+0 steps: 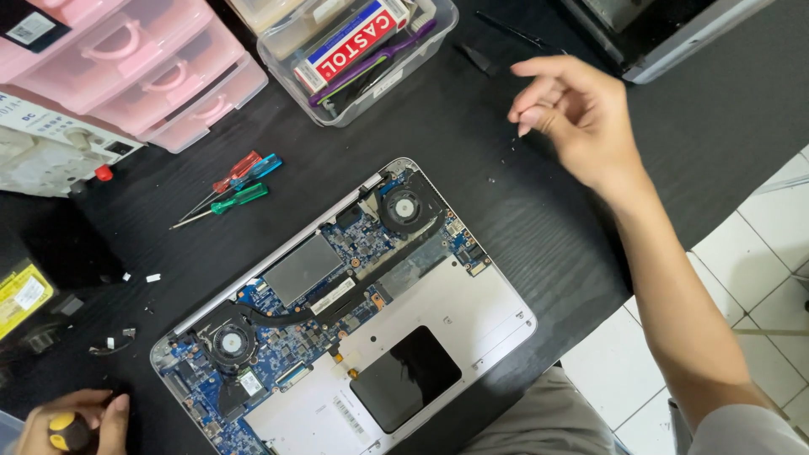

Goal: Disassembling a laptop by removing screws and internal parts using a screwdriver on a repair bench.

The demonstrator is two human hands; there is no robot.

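Observation:
An opened laptop (472, 303) lies bottom-up on the black table, showing a blue circuit board (295, 345), two round fans (404, 206) (230, 344) and a black heat pipe. My left hand (72, 421) sits at the lower left corner, closed around a yellow-and-black screwdriver handle (61, 428), just left of the laptop. My right hand (573, 109) hovers above the table beyond the laptop's far right corner, fingertips pinched together; anything between them is too small to see.
Three small screwdrivers, red, blue and green (240, 181), lie left of the laptop. A clear plastic box (362, 50) of tools and pink drawers (152, 59) stand at the back. A white device (50, 152) sits at the left. White floor tiles show at the right.

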